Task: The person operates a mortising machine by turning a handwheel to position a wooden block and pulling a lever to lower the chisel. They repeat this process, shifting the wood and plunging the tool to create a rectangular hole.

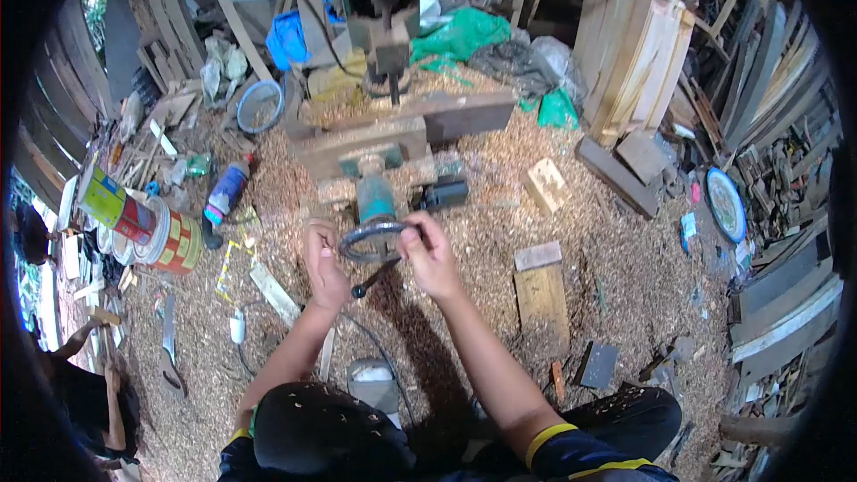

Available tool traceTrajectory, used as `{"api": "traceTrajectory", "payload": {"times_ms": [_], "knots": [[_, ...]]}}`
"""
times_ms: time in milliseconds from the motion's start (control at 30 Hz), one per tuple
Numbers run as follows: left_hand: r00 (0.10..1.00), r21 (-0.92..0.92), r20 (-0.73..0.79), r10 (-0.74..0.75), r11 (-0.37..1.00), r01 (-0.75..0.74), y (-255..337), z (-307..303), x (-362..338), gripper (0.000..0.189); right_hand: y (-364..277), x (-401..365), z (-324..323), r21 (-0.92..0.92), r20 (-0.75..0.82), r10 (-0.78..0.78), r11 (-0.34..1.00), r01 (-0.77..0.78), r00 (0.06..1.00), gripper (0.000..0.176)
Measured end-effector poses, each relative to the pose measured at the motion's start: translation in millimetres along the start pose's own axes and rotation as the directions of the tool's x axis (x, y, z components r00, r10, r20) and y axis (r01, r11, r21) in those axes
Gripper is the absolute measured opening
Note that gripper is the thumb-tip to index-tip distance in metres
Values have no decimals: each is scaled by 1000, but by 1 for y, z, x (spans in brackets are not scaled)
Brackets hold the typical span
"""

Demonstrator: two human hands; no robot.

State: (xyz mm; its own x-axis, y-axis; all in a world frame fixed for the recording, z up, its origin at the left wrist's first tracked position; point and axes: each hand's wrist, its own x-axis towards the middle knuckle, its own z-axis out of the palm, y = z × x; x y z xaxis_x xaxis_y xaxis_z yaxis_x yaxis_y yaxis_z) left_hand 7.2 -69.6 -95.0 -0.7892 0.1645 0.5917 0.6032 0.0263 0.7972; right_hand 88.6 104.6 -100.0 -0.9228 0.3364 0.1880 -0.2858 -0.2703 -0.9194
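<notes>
Printed buckets sit clustered at the left of the frame, a blue bottle near them. Green plastic lies at upper centre, pale boards stand upper right, and a blue-rimmed dish rests at right.

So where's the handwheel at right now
In the head view, the handwheel is slightly left of the picture's centre, between the left hand and the right hand, at the near end of the teal cylinder.
</notes>
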Motion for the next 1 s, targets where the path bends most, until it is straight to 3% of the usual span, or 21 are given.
{"api": "traceTrajectory", "payload": {"times_ms": [67, 100, 133, 200, 267, 400, 500, 800, 900, 1000], "knots": [[968, 101, 235, 92, 988, -119, 35, 8, 33, 35, -6, -1, 2, -63, -17, 11, 998, -12, 1000, 22], [948, 144, 300, 111, 976, -160, 57, 13, 49, 16, -10, -4, 4, -73, -50, 66, 995, -69, 997, 21], [946, 137, 294, 135, 974, -182, 71, 17, 60, 16, -13, -3, 6, -70, -64, 39, 997, -43, 997, 19], [874, 243, 476, 103, 939, -244, 88, 23, 78, 17, -23, 1, 2, -230, -14, -140, 964, 133, 990, 17], [886, 258, 445, 129, 929, -265, 88, 29, 80, 16, -42, 1, 1, -209, -5, -135, 969, 131, 991, 17], [910, 252, 406, 87, 946, -203, 75, 27, 73, 19, -57, 9, -13, -360, -21, -271, 900, 246, 962, 20], [900, 183, 432, 64, 971, -156, 75, 25, 74, 21, -82, 24, -14, -347, -83, -253, 914, 210, 964, 20], [876, 47, 474, 89, 991, -126, 65, 19, 74, 17, -205, 89, 3, -331, 23, -384, 868, 370, 923, 21], [875, 29, 479, 68, 995, -94, 63, 20, 75, 15, -252, 120, 15, -400, 78, -486, 785, 474, 871, 27], [866, 87, 500, 11, 994, -63, 57, 18, 73, 14, -306, 154, 34, -469, 153, -723, 547, 694, 673, 46]]}}
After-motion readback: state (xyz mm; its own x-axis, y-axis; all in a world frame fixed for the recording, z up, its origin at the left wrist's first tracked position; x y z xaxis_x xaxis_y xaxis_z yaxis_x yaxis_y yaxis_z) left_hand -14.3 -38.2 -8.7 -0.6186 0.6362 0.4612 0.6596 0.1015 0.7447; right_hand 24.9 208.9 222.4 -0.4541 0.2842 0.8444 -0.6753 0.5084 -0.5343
